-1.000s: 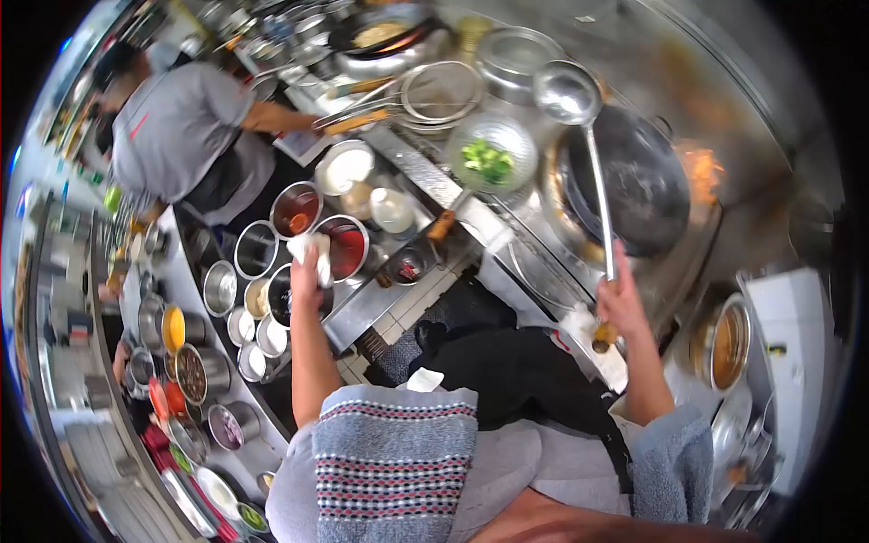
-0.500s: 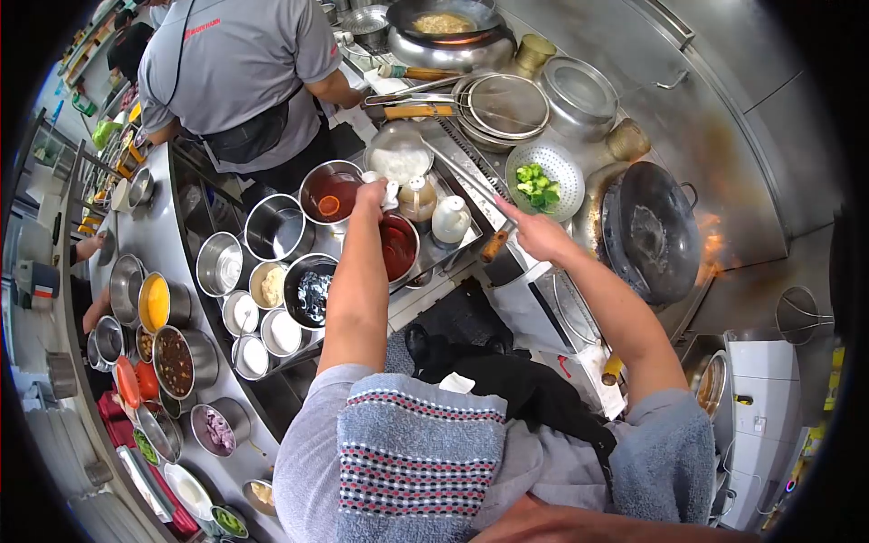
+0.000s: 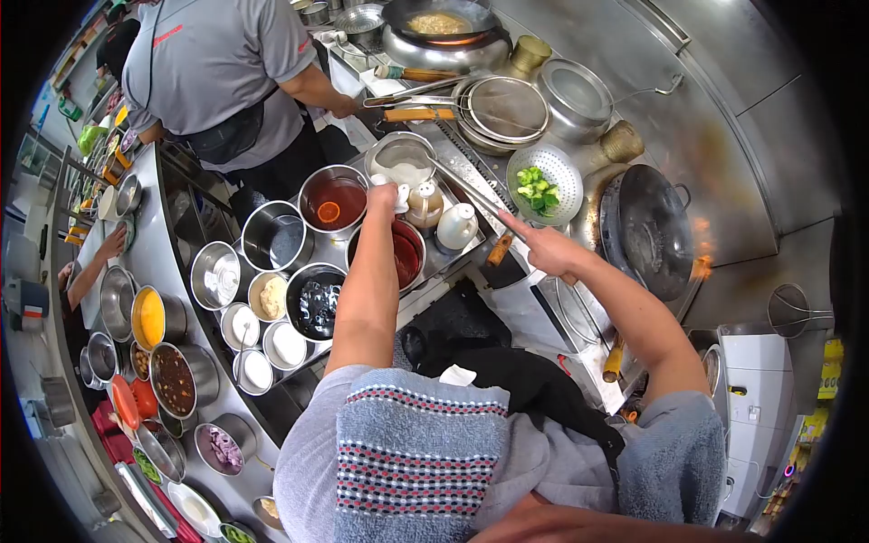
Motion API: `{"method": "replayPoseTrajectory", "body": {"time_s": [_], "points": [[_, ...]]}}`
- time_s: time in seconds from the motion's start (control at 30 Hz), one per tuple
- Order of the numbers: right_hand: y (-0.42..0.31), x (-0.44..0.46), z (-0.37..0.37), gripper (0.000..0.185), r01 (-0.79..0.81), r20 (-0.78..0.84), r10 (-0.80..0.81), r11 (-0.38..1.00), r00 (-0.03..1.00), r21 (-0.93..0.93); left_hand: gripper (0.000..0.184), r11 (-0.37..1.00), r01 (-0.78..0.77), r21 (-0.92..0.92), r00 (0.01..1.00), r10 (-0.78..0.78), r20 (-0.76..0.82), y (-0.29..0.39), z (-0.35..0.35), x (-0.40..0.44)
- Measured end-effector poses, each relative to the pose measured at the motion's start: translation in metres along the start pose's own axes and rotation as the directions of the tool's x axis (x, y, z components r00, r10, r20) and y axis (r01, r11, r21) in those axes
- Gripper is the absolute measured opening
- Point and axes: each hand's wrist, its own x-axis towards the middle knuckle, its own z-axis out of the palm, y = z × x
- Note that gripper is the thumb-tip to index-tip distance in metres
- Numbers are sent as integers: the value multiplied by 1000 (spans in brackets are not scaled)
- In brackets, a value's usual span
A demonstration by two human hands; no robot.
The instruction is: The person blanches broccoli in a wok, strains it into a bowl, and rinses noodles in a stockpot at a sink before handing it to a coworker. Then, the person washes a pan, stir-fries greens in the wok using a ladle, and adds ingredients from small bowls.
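Note:
My right hand [image 3: 552, 249] is closed around the long metal shaft of a ladle [image 3: 466, 187]. The shaft slants up and left to a round metal bowl [image 3: 401, 154] with pale contents; the ladle's head cannot be made out clearly. My left hand [image 3: 385, 197] is closed by a small white thing [image 3: 402, 201], too covered to identify. That hand is between a pot of red-brown liquid with an orange slice [image 3: 328, 213] and a squeeze bottle of brown sauce [image 3: 424, 205]. A white-topped bottle [image 3: 457, 226] stands nearby. Under my left wrist is a pot of red sauce [image 3: 409, 253].
A perforated bowl [image 3: 568, 185] holds chopped greens [image 3: 539, 190]. Flames show beside the black wok [image 3: 647, 235] at right. Strainers [image 3: 507, 109] are stacked behind. Another person [image 3: 208, 81] stands at upper left. Several seasoning pots, including a dark-liquid one [image 3: 317, 303], line the left.
My left hand has shifted slightly right and down, near the bottles. My right hand has moved a little right, still gripping the ladle. The other person's near arm has shifted left.

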Motion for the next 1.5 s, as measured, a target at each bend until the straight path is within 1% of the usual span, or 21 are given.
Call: {"method": "replayPoseTrajectory", "body": {"time_s": [0.07,0.13,0.2,0.23,0.27,0.3,0.33,0.4,0.43,0.57,0.63,0.67,0.73,0.8,0.93,1.03,1.17,1.27,1.37,1.43,1.5], "points": [[8,3,-2,98,65,-12,-65,998,998,7,41,987,-58,152,997,65,-37,-13,7,28],[6,2,-11,99,130,-24,-129,991,991,13,44,995,-30,93,999,32,-19,-17,9,40],[5,-1,-23,97,95,57,-108,976,993,198,48,999,-1,34,1000,1,2,-20,10,45],[9,-1,-23,97,95,56,-108,976,993,195,48,999,-13,49,1000,15,-28,-20,12,45],[16,0,-20,95,20,130,-103,853,986,522,47,998,-25,64,998,29,-57,-20,14,45],[21,2,-15,92,-81,201,-124,625,972,777,47,998,-26,61,998,30,-58,-15,12,29],[24,2,-2,87,-94,199,-209,426,957,900,42,995,-55,-81,998,55,-1,-8,5,-3],[21,0,23,84,-131,171,-251,170,953,977,31,946,-68,-318,985,114,129,-14,-10,-31],[21,1,35,84,-152,153,-275,25,949,988,29,920,-115,-376,975,176,133,-19,-21,-44],[19,5,65,88,12,-42,-375,-84,926,996,30,879,-112,-464,942,242,231,-69,-85,-105],[13,3,67,90,58,-78,-350,-67,933,996,29,918,-73,-390,962,168,215,-96,-112,-151],[14,6,67,91,116,-116,-337,-20,934,993,32,909,-170,-380,944,262,203,-110,-120,-170],[11,18,66,91,189,-171,-336,23,926,982,31,952,-24,-306,956,112,272,-129,-142,-202],[4,27,68,89,200,-194,-332,-16,923,980,29,946,-30,-322,960,118,256,-145,-143,-222],[0,57,82,81,74,-317,-514,-438,797,896,26,928,-58,-367,951,163,263,-127,-121,-252],[-7,64,90,79,16,-405,-536,-589,741,808,24,953,-137,-269,924,221,313,-104,-94,-258],[14,30,86,76,-11,-481,-511,-693,712,721,26,919,-325,-223,805,393,445,-70,-62,-259],[72,-46,94,77,125,-534,-376,-719,757,684,36,869,-448,-211,709,489,508,-41,-31,-277],[124,-136,115,83,366,-523,-128,-577,843,730,50,808,-571,-147,650,554,520,-21,-18,-279],[138,-196,111,85,417,-370,209,-277,905,865,53,577,-815,-42,478,712,514,10,-14,-286],[172,-207,113,85,289,-338,387,180,858,940,54,585,-798,-141,466,749,472,43,-15,-286]]}}
